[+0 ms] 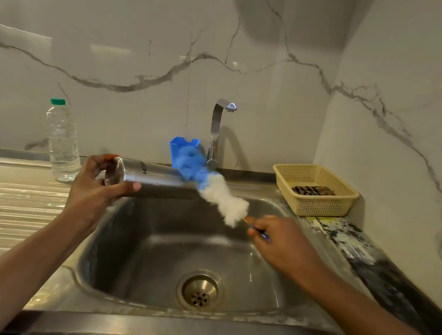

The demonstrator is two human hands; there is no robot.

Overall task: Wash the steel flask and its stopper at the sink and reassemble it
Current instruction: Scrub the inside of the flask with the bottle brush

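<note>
The steel flask (154, 180) lies sideways above the sink (192, 249), its base toward me and its mouth pointing right. My left hand (95, 185) grips it around the base end. My right hand (281, 237) pinches the thin handle of a bottle brush (221, 193) with blue and white bristles. The brush head sits at the flask's mouth, blurred, its blue tip over the opening. No water runs from the tap (216, 134). The stopper is not visible.
A clear plastic bottle (61, 142) with a green cap stands on the ribbed drainboard at left. A blue holder (185, 147) sits behind the sink by the tap. A beige basket (314, 189) with a scrubber stands at the right corner. The drain (200, 291) is open.
</note>
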